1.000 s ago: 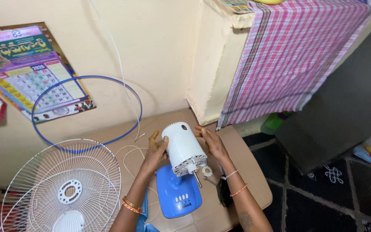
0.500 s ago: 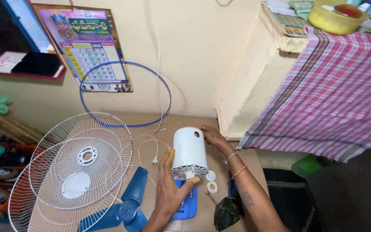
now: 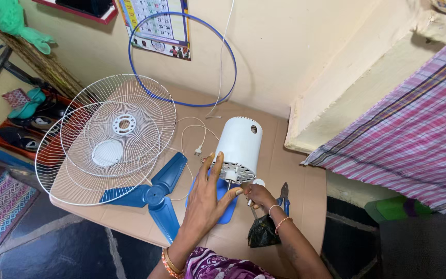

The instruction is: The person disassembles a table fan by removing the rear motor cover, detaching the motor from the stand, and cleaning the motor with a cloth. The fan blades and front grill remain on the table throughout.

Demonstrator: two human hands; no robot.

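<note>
So there's one white plastic cylinder-shaped fan motor housing sitting roughly mid-table, tilted, with its round slotted metal face and short shaft pointing toward the near edge. It sits on a blue plastic fan base, mostly hidden under the hands.

Left hand is spread wide and flat, fingers up against the near left side of the housing, thumb reaching toward the shaft. Right hand is curled narrow just under the shaft; can't tell if it's actually pinching anything. One small white round plastic cap sits right beside it. Both wrists have bangles.

Just right of that: one pair of blue-handled pliers lying flat, and one crumpled dark plastic bag at the near edge.

To the left, one blue three-bladed plastic fan blade, smooth and glossy, lies flat. Past it are two round white wire grille guards, stacked and overlapping, the lower one hanging off the left edge of the table. One thin white power cord with plug loops between the guards and the housing.

At the far side one thin blue plastic ring leans on the cream wall, with one wall calendar behind it.

All of it's on a smooth tan table. On the right, a pink checked cloth drapes off a ledge.
</note>
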